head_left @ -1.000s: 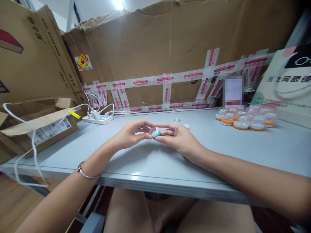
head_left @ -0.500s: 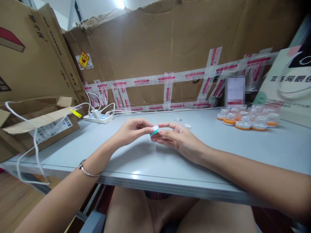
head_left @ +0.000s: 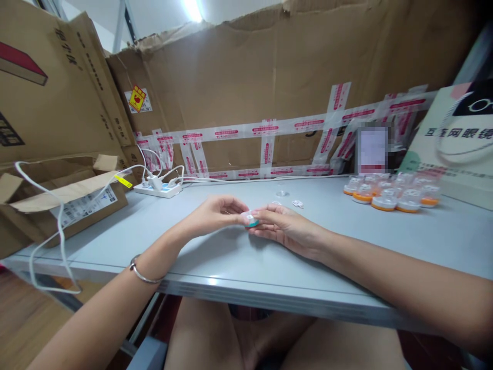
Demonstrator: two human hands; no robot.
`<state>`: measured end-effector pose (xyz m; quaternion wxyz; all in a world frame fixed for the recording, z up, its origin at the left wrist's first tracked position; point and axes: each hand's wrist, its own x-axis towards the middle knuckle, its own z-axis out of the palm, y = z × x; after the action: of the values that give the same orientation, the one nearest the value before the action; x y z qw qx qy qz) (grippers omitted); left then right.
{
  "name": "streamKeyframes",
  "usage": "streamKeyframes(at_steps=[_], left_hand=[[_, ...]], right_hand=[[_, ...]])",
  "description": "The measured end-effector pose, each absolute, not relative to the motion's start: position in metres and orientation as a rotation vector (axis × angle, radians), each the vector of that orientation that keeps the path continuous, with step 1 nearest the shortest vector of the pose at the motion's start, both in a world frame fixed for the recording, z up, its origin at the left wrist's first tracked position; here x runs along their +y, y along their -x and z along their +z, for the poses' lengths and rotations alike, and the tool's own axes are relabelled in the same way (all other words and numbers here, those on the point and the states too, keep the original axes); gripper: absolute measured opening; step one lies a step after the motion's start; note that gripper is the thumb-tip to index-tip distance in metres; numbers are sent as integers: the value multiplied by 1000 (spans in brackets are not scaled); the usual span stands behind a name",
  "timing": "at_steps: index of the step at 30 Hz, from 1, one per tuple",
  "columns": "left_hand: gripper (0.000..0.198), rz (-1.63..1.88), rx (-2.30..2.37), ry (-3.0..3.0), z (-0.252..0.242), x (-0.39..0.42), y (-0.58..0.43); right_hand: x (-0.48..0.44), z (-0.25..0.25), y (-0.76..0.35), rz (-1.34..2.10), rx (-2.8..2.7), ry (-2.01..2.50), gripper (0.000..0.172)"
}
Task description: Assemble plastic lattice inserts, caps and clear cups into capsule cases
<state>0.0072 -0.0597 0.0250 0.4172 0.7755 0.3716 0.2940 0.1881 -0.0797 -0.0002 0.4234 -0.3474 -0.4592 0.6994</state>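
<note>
Between my two hands, over the middle of the grey table (head_left: pixel 227 257), is a small white and teal case (head_left: pixel 251 221). My left hand (head_left: pixel 217 216) pinches its left side with thumb and fingers. From the right, my right hand (head_left: pixel 287 226) grips the same case, its thumb on top and its other fingers curled behind and below. Fingertips cover parts of the case. Just beyond my right hand lie a clear round piece (head_left: pixel 282 193) and a small white printed piece (head_left: pixel 298 204).
Several clear-topped cases with orange or white bases (head_left: pixel 384 200) stand at the right, before a paper bag (head_left: pixel 447 139). A white power strip (head_left: pixel 157 190) with cables and an open cardboard box (head_left: pixel 88 200) are at the left. Large cardboard (head_left: pixel 231 77) stands behind.
The case has tilted between my fingers, showing its teal part lower down. Both hands sit slightly lower and further right in view, and my right fingers have closed in around the case.
</note>
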Motion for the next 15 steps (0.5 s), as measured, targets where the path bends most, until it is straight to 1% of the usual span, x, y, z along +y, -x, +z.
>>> streamKeyframes(at_steps=[2,5,9,11,13,15], left_hand=[[29,704,934,-1973,23,-63,-8],[27,712,982,-2042,19,-66,-11],[27,705,981,-2172,12,-66,-12],[27,681,966,-2239,9,-65,-12],[26,668,968,-2284,7,-65,-10],[25,673,982,-2308,8,-66,-9]], right_hand=[[-79,0,-190,1771,-1148,863,10],[-80,-1,-191,1785,-1156,891,12],[-81,-3,-191,1717,-1294,988,19],[-79,-3,-190,1549,-1511,1100,22],[-74,0,-193,1307,-1729,1210,21],[-65,7,-202,1049,-1831,1299,20]])
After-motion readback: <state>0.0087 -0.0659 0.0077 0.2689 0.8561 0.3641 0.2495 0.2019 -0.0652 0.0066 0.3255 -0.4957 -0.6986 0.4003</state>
